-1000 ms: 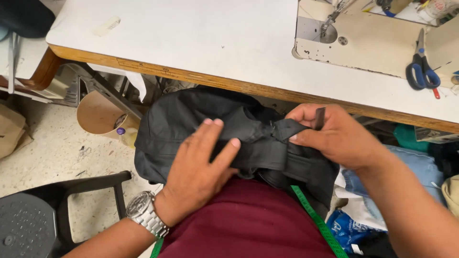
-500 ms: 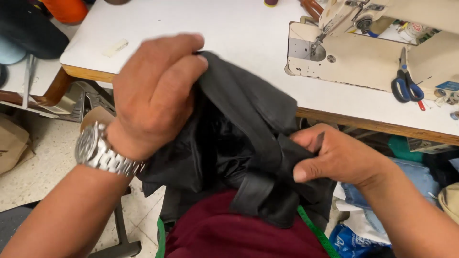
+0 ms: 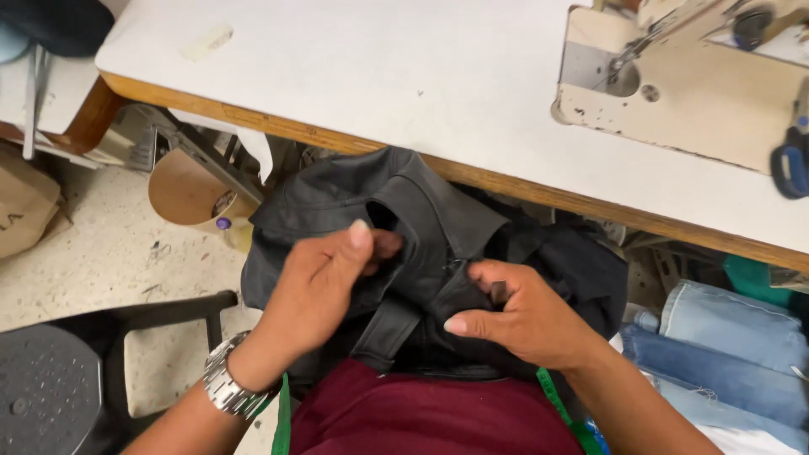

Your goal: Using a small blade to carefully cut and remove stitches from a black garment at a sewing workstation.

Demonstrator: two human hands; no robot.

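The garment (image 3: 438, 227) lay on the lap below the table (image 3: 354, 76) edge; the sewing machine (image 3: 683, 93) stood on the table's right.

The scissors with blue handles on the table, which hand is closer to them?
Right. The right hand grips the black garment below and left of the scissors; the left hand is farther left, also on the garment.

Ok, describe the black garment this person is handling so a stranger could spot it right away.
Start at the white sewing table; just below its wooden front edge, on the person's lap, lies the black garment. The left hand and right hand both grip it. It is dark and bunched, unlike the blue denim stacked beside it.
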